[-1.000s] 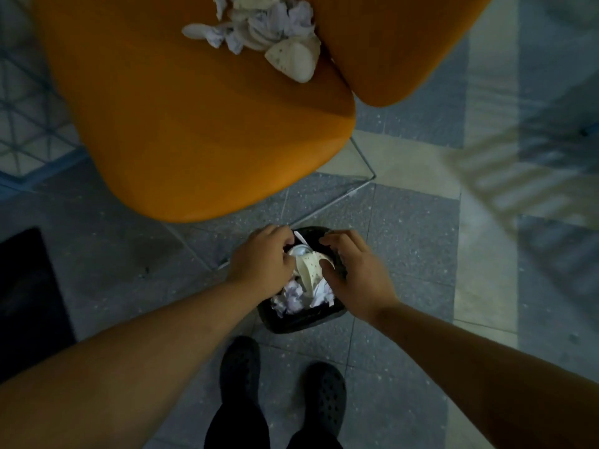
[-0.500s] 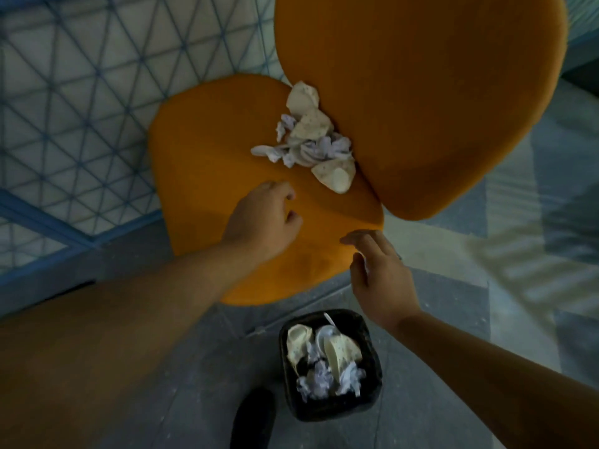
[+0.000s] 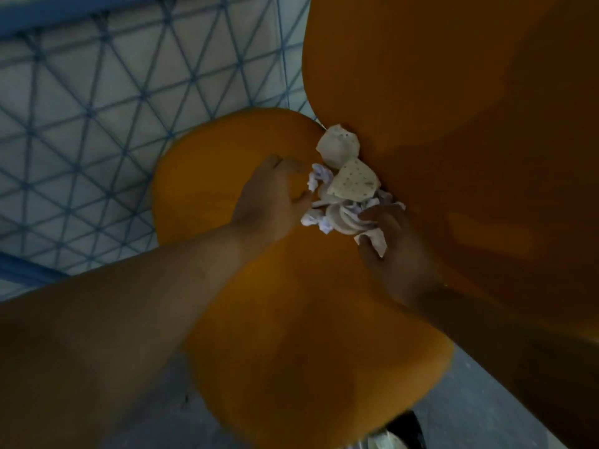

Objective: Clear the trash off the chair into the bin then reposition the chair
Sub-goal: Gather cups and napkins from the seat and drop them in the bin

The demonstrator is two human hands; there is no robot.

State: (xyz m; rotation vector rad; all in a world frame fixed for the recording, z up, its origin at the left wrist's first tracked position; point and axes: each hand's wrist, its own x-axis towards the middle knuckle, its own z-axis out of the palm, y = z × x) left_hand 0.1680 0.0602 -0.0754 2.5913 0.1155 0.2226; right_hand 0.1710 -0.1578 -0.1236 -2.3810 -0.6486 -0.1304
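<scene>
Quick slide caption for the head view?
Both hands, left hand and right hand, close around the trash pile on the orange chair.

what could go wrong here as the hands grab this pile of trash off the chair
The trash is a loose heap of crumpled paper and cups at the seat's back; scooped between the left hand and right hand, bits could drop onto the chair or floor. The bin is nearly hidden under the seat edge, so a blind drop may miss.

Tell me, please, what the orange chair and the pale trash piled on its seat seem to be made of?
The chair looks upholstered in matte orange fabric: soft rounded edges, no shine, though the blur leaves it open. The trash seems to be paper: crumpled white tissue-like wads with sharp creases, and squashed cream paper cups with small dots, dull in finish.
</scene>
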